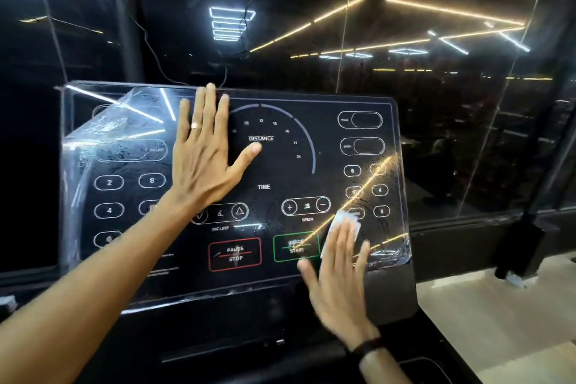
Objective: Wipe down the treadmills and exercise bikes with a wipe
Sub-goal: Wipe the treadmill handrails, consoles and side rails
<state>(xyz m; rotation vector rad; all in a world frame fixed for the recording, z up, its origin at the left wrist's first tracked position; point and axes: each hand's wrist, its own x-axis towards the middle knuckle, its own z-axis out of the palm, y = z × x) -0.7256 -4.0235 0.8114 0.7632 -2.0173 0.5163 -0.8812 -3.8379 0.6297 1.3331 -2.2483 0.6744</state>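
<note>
Both hands flat, left hand [202, 156] beside "DISTANCE", right hand [338, 271] on wipe [344, 223] near "QUICK START".

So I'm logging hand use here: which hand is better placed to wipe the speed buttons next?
Right. The right hand already presses the wipe flat just below them; the left hand rests bare on the console, likely steadying.

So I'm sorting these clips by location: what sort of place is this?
Most likely a gym. The left hand rests flat on a treadmill console marked DISTANCE, TIME, INCLINE and SPEED, the right hand presses a wipe to it, and a mirror wall reflects ceiling light strips.
</note>
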